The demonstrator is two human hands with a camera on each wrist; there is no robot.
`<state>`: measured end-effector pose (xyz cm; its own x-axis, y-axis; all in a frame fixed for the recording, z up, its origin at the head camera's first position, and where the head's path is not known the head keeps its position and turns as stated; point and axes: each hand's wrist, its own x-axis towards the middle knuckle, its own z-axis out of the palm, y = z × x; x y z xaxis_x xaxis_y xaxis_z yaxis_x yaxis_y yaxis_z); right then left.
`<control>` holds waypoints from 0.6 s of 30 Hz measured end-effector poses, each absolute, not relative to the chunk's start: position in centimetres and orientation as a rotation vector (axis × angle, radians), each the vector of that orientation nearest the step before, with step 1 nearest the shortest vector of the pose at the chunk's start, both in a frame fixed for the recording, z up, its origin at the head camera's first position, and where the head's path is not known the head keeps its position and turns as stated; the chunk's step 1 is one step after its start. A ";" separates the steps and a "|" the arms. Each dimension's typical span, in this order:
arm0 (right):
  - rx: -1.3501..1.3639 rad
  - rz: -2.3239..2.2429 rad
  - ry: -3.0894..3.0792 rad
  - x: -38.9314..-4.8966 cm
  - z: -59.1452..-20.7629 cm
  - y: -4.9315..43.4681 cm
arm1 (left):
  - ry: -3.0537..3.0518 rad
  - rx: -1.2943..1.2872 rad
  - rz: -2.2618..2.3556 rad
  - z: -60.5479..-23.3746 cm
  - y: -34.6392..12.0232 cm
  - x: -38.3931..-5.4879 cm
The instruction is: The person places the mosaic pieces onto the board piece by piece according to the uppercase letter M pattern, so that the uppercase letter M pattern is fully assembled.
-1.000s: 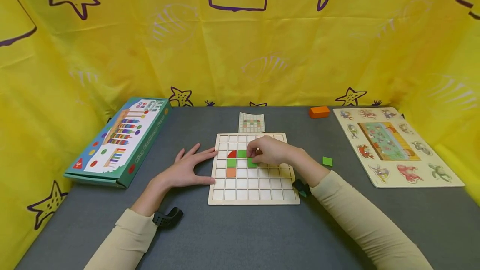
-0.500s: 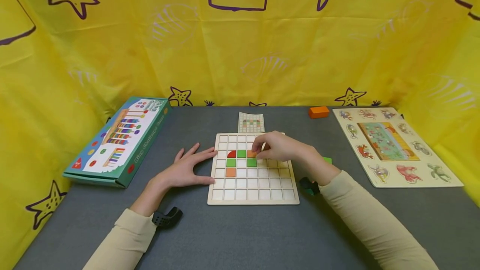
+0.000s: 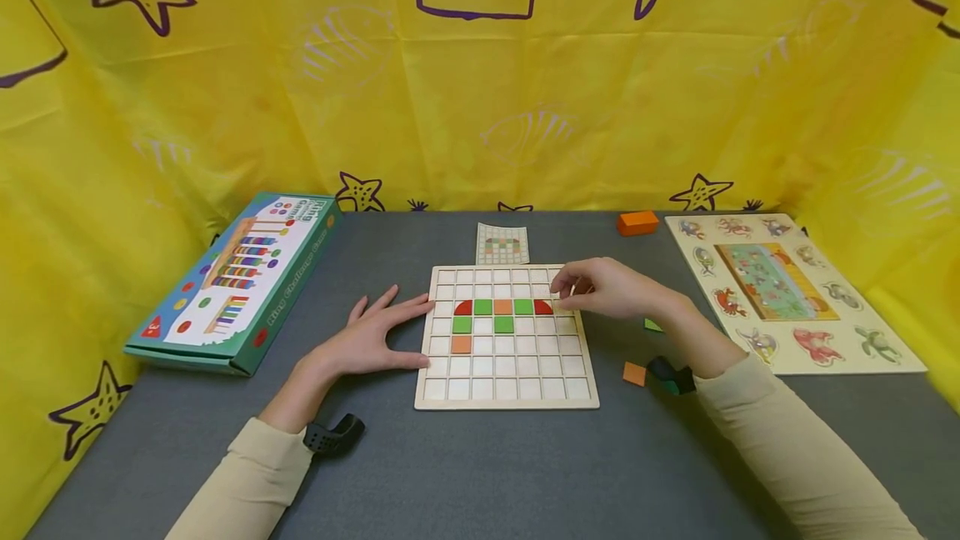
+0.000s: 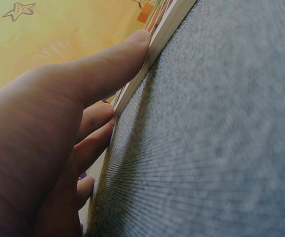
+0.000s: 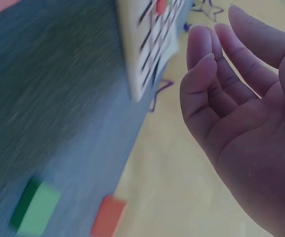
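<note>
A wooden grid board (image 3: 507,401) lies mid-table. Across one of its rows run red quarter-round tiles at both ends (image 3: 543,307), green tiles (image 3: 483,307) and an orange tile (image 3: 502,307) between them. Below sit two more green tiles (image 3: 504,325) and an orange one (image 3: 461,345). My left hand (image 3: 367,342) is spread, its thumb and fingertips against the board's left edge; the left wrist view shows the thumb (image 4: 117,61) on that edge. Over the board's right side hovers my right hand (image 3: 611,286), fingers loosely bent with nothing between them.
A pattern card (image 3: 502,246) lies behind the board. Loose green (image 3: 653,325) and orange (image 3: 633,373) tiles are near my right forearm. A boxed ring game (image 3: 240,282) stands left; a sea-animal puzzle (image 3: 795,340) and an orange block (image 3: 637,223) lie right.
My right hand has moved right across the board, uncovering an orange, a green and a red tile in the row. A loose orange tile has come into view. The left hand stays put.
</note>
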<state>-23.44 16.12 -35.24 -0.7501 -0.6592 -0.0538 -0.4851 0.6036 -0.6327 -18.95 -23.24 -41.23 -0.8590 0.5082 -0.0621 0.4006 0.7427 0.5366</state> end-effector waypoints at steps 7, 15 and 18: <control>-0.884 -0.919 2.569 -22.9 -36.2 19.5 | 2.737 0.725 0.781 -41.2 -23.2 -18.9; -0.788 -0.905 2.621 -22.5 -36.4 22.9 | 2.734 0.730 0.791 -41.3 -23.3 -18.9; -0.760 -0.900 2.634 -22.3 -36.5 24.0 | 2.735 0.731 0.790 -41.3 -23.3 -18.9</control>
